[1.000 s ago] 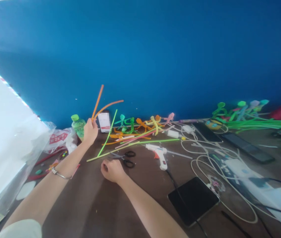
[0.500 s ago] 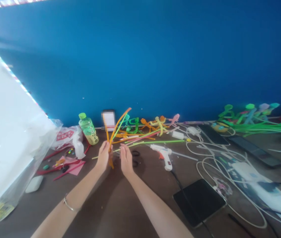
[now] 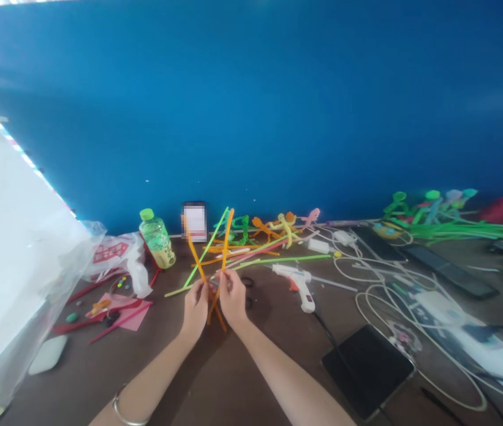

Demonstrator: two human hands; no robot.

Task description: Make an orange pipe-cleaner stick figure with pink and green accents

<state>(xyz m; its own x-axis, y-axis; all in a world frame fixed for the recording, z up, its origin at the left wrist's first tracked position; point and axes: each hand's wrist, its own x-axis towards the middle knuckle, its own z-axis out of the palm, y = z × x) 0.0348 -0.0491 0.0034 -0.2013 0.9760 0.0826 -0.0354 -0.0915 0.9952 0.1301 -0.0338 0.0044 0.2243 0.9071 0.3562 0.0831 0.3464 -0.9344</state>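
My left hand (image 3: 196, 305) pinches one orange pipe cleaner (image 3: 195, 253), which leans up to the left. A second orange pipe cleaner (image 3: 227, 236) stands nearly upright in the fingers of my right hand (image 3: 232, 296). Below my fingertips the two stems cross, and their lower ends stick out between my wrists. Behind them a green pipe cleaner (image 3: 207, 247) slants across the table. Black-handled scissors (image 3: 248, 293) lie partly hidden just right of my right hand.
A white glue gun (image 3: 298, 281) and a black tablet (image 3: 368, 370) lie to the right, among looping white cables. Small pipe-cleaner figures (image 3: 286, 228) line the back by the blue wall. At left are a green-capped bottle (image 3: 158, 239), a plastic bag (image 3: 121, 254) and pink paper (image 3: 134, 313).
My right hand was flat and apart; now it has closed on one orange pipe cleaner. Both hands came lower and nearer, and the orange stems now cross. The green stem is on the table.
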